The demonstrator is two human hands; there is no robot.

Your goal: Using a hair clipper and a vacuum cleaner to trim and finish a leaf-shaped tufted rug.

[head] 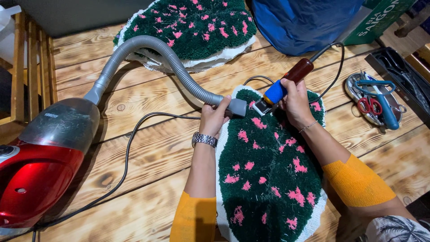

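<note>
Left hand [214,117] clamped on grey vacuum hose [174,62] near its nozzle; right hand [293,101] clamped round electric trimmer [282,87], frame centre, on green tufted rug [268,170]. Hose likely light, flexible; trimmer rigid, grip mid-handle.

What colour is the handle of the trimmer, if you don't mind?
Reddish-brown, with a blue body, on the trimmer; head view.
</note>
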